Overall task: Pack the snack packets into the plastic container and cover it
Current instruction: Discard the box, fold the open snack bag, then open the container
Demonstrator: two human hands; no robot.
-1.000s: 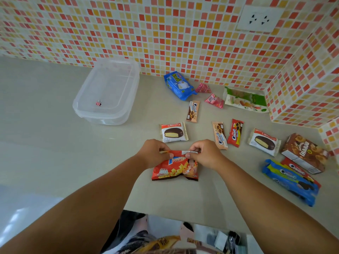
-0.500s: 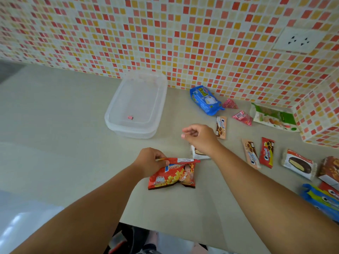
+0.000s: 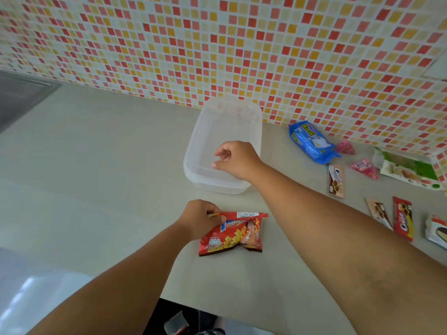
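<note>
A clear plastic container stands open on the counter against the tiled wall. My right hand hovers over its near end, fingers loosely curled and apart, with nothing visible in them. My left hand pinches the top left corner of a red potato snack packet, which lies flat on the counter in front of the container. Other packets lie to the right: a blue one, a green one, a brown bar, a red bar and a chocolate pie packet.
Two small pink sweets lie between the blue and green packets. The counter's front edge runs just below my arms. A dark recessed area sits at the far left. No lid is recognisable.
My right hand let go of the red packet and moved up and left, from the packets to above the container. My left hand kept its hold. The camera turned left.
</note>
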